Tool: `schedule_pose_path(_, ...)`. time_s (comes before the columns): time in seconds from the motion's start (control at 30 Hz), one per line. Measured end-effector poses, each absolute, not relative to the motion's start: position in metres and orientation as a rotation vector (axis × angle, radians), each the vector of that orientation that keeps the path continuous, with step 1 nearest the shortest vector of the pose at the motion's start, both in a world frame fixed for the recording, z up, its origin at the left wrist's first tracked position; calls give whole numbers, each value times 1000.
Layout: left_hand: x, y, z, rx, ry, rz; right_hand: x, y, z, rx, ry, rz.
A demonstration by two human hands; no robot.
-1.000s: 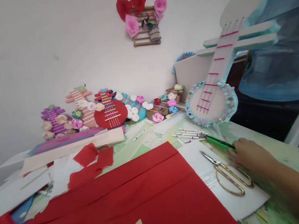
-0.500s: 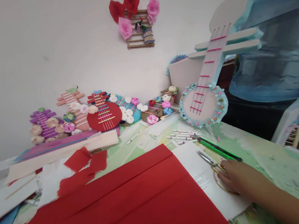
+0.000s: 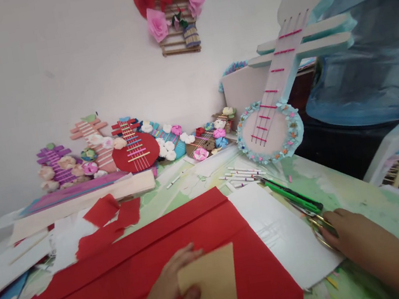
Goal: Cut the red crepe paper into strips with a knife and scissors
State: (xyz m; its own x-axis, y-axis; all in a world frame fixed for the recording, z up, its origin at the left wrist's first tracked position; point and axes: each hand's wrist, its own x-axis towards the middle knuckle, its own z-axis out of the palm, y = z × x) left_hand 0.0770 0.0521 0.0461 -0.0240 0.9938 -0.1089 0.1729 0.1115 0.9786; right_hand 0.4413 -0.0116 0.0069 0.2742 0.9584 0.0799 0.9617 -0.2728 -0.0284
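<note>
My left hand (image 3: 173,291) pinches a small tan piece of paper (image 3: 216,284), thumb on top and fingers behind it. Beneath lies a large folded red sheet (image 3: 127,263) that looks like crepe paper or cloth. At the right, my right hand (image 3: 351,231) has its fingers closed on the gold handles of a pair of scissors (image 3: 321,226). The scissors point away to the upper left, their blades close to a green utility knife (image 3: 293,195). A white board (image 3: 274,229) lies between the red sheet and the scissors.
Several white markers (image 3: 240,176) lie behind the knife. A pale blue lute-shaped craft (image 3: 269,132) leans at the back right beside a large water bottle (image 3: 369,65). Smaller decorated lutes (image 3: 137,152) line the wall. Red scraps (image 3: 107,216) and paper strips (image 3: 86,201) lie at left.
My left hand has come into view with the tan paper, raised and moved right. My right hand has shifted the scissors right and slightly down, off the white board's middle toward its right edge.
</note>
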Motion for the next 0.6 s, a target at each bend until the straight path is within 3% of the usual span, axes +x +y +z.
schedule_pose_path(0.07,87,71,44,1278,1303,889,430,-11,9,-2349,-1873,-133)
schedule_pose_path(0.17,100,87,35,1172,1264,919,404,-2,13,-2148,-1976,-169)
schedule_pose_path(0.6,87,86,32,1161,1281,893,404,63,40,-2180,-1825,468)
